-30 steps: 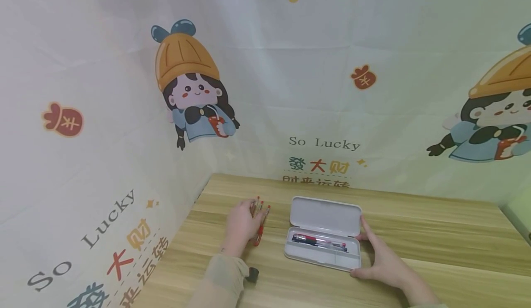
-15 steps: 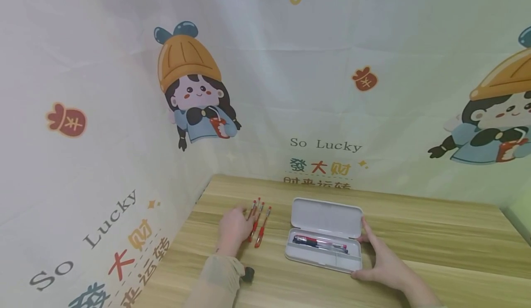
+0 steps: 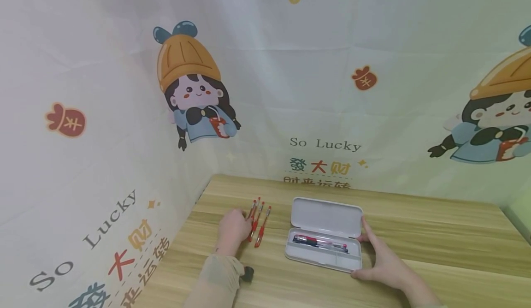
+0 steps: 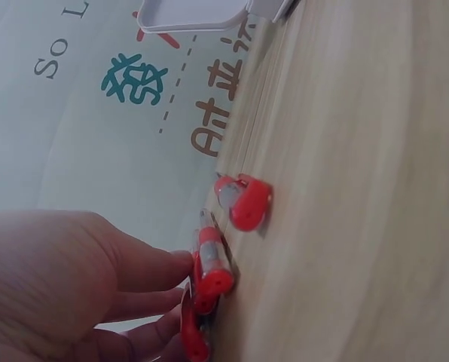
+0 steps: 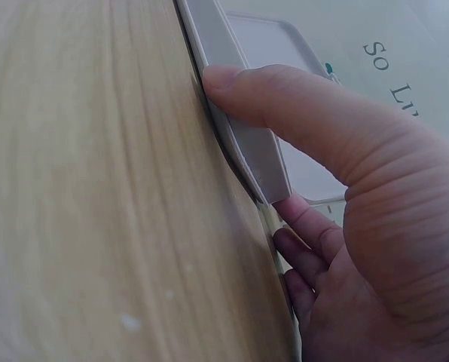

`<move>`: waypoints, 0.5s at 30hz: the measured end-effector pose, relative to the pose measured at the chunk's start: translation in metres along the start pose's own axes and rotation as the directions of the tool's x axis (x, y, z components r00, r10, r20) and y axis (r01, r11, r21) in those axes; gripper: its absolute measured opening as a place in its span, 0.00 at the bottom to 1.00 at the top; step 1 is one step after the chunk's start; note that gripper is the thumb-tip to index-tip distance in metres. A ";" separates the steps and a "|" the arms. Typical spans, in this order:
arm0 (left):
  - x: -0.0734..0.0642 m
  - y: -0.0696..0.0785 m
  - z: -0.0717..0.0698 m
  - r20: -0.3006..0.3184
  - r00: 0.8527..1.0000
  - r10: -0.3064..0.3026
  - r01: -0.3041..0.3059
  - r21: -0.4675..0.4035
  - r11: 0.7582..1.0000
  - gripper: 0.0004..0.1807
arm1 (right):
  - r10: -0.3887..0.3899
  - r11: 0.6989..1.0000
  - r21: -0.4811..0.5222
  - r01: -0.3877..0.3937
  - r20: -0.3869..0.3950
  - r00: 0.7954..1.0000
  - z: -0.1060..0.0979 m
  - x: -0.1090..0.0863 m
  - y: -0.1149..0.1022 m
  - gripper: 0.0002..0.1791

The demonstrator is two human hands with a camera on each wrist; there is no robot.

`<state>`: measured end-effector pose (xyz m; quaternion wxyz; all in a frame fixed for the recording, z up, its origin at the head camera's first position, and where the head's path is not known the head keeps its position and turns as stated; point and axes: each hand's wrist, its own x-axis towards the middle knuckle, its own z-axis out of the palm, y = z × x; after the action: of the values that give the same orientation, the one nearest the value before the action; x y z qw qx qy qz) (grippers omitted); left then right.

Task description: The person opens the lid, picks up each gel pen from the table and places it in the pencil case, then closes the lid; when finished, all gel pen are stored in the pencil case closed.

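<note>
Several red pens lie side by side at the left of the table. My left hand (image 3: 234,228) is at the left side of this group. In the left wrist view its thumb and curled fingers pinch a red pen (image 4: 195,335) at the edge of the cluster; one capped red pen (image 4: 251,205) lies apart from it. A white pencil case (image 3: 309,256) stands with its lid (image 3: 325,218) raised. A few pens (image 3: 315,242) with red and black grips lie in its rear compartment. My right hand (image 3: 386,262) grips the case's right end, thumb at the front corner, fingers behind.
The wood-grain table (image 3: 435,248) backs onto a printed cloth (image 3: 265,68) hung behind it and along the left. A small black object (image 3: 248,274) shows beside my left sleeve (image 3: 220,275). The case's front compartment has a divider near its right end.
My left hand has drawn back to the left, from over the pens to their left side, so more of the red pens show. My right hand stays on the pencil case.
</note>
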<state>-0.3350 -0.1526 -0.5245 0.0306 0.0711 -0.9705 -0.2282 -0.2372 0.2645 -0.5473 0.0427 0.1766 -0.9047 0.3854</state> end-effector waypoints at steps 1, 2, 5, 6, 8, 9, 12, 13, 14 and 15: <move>0.000 0.000 0.000 0.000 1.000 0.004 -0.004 0.002 1.000 0.18 | 0.002 1.000 0.001 -0.002 0.001 1.000 0.000 0.000 0.000 0.85; 0.000 0.001 0.000 0.001 1.000 0.004 -0.004 0.000 1.000 0.16 | 0.004 1.000 0.003 -0.004 0.003 1.000 0.000 0.000 -0.001 0.85; -0.001 0.002 -0.001 0.003 1.000 0.000 0.000 -0.010 1.000 0.13 | 0.008 1.000 0.004 -0.008 0.004 1.000 -0.001 0.000 -0.001 0.85; -0.001 0.002 0.000 0.003 1.000 -0.003 0.003 -0.011 1.000 0.13 | 0.008 1.000 0.004 -0.008 0.004 1.000 0.000 0.000 -0.001 0.85; -0.002 0.003 0.000 0.005 1.000 -0.014 0.014 -0.018 1.000 0.12 | 0.009 1.000 0.003 -0.009 0.003 1.000 0.000 0.000 -0.001 0.85; -0.002 0.003 0.000 0.006 1.000 -0.017 0.017 -0.025 1.000 0.11 | 0.008 1.000 0.000 -0.008 0.002 1.000 0.000 0.000 -0.001 0.85; -0.002 0.003 0.000 0.006 1.000 -0.023 0.023 -0.037 0.999 0.10 | 0.002 1.000 -0.006 -0.002 -0.004 1.000 0.000 0.000 -0.001 0.86; -0.002 0.003 0.000 0.005 1.000 -0.023 0.023 -0.042 0.999 0.10 | -0.001 1.000 -0.008 0.001 -0.007 1.000 0.000 0.000 -0.001 0.86; -0.002 0.003 0.000 0.004 1.000 -0.023 0.023 -0.050 0.998 0.10 | -0.005 1.000 -0.007 0.005 -0.008 1.000 0.001 0.000 -0.001 0.85; -0.001 0.002 0.001 0.003 1.000 -0.023 0.023 -0.057 0.998 0.10 | -0.007 1.000 -0.005 0.007 -0.010 1.000 0.001 0.000 0.000 0.85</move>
<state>-0.3339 -0.1499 -0.5239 0.0291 0.0809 -0.9628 -0.2561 -0.2370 0.2638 -0.5475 0.0490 0.1776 -0.9049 0.3838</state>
